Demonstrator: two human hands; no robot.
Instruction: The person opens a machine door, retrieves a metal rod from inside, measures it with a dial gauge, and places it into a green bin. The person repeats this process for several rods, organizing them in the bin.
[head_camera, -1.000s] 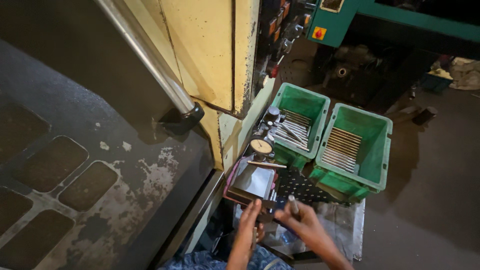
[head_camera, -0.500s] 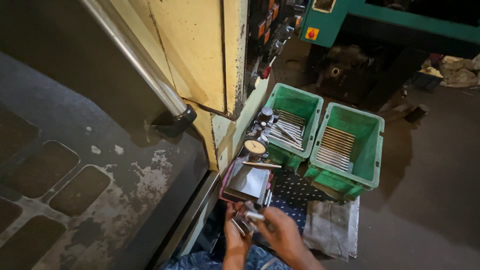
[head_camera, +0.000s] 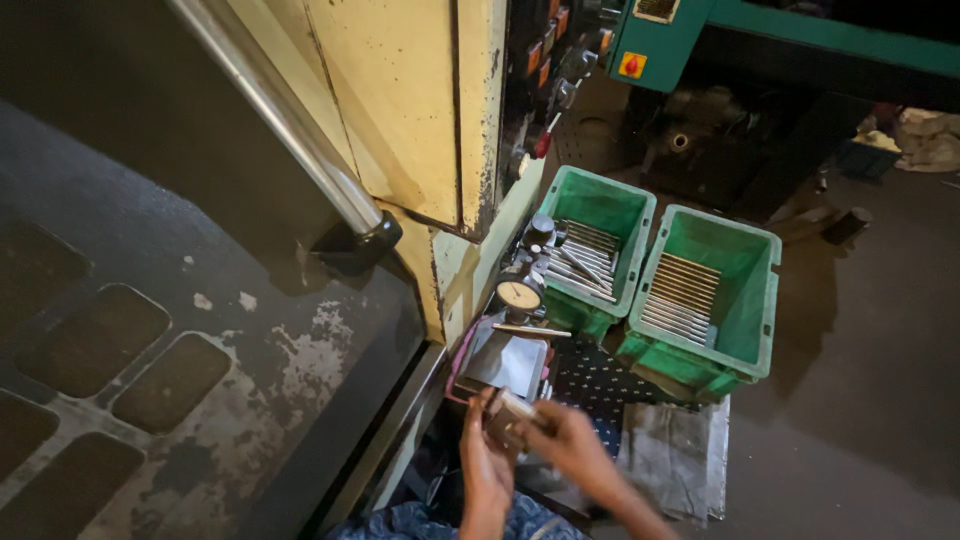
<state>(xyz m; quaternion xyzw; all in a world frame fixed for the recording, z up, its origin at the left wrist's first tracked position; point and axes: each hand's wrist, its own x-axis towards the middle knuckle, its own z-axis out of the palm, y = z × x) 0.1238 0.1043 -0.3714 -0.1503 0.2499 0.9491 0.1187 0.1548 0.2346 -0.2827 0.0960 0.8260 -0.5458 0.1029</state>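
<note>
A small yellow square label (head_camera: 631, 65) sits on the teal machine (head_camera: 800, 30).

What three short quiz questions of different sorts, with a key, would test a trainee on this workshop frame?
1. True or false: both green crates hold metal rods.
2. Multiple choice: the dial gauge stands A) inside the right crate, B) beside the left crate, next to the machine, C) on the grey cloth.
3. Fill in: the left hand and right hand meet around a small ____ part.

Key: 1 true; 2 B; 3 metal.
</note>
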